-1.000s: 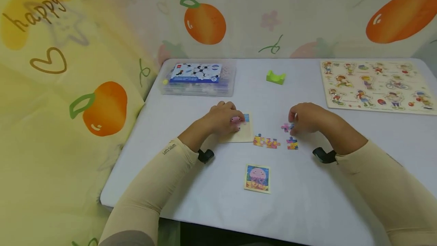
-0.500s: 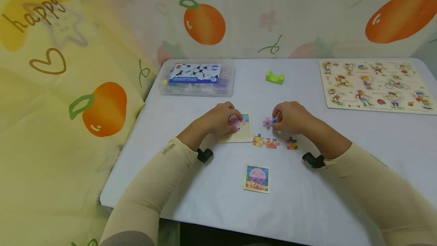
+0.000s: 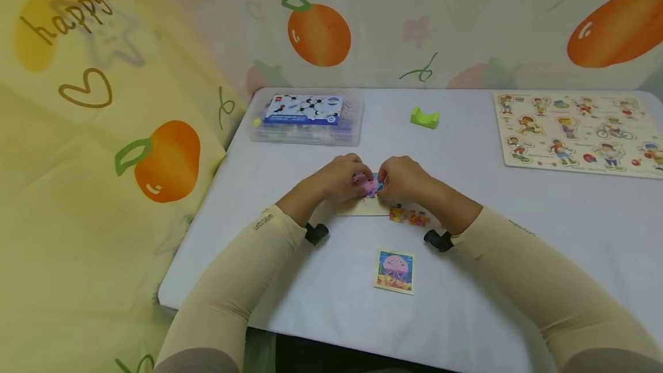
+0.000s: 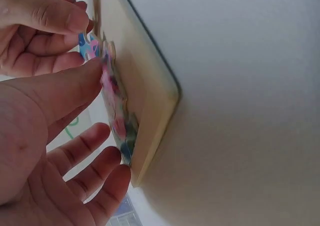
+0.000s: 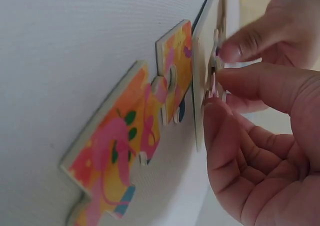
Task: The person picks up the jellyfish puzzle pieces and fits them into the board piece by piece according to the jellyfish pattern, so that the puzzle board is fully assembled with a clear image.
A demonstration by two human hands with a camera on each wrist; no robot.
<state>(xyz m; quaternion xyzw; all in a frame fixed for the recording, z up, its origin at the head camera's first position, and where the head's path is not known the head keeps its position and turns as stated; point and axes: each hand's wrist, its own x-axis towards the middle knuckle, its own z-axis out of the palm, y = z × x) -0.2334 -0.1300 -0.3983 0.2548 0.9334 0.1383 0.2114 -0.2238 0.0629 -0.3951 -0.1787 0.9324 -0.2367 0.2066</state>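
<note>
In the head view my left hand point(image 3: 342, 177) lies over pink puzzle pieces point(image 3: 365, 183) on the pale puzzle board point(image 3: 362, 208). Its thumb touches them, while the other fingers spread along their far side in the left wrist view. Right beside it, my right hand point(image 3: 406, 179) pinches a blue-and-pink puzzle piece point(image 4: 89, 46) between thumb and fingertips, at the edge of the laid pieces. The hands cover much of the board. Orange-and-yellow puzzle pieces point(image 5: 107, 148) lie on the table near the board, partly under the right wrist.
A picture card point(image 3: 395, 271) with a pink jellyfish lies nearer the front edge. Behind the hands are a clear plastic case point(image 3: 305, 136) and a small green curved block point(image 3: 425, 118). A large board with children figures point(image 3: 577, 131) is at the back right.
My right hand has carried the pink-and-blue puzzle piece leftward from the table to the board, meeting the left hand. The left hand stays over the board. The head view has shifted slightly.
</note>
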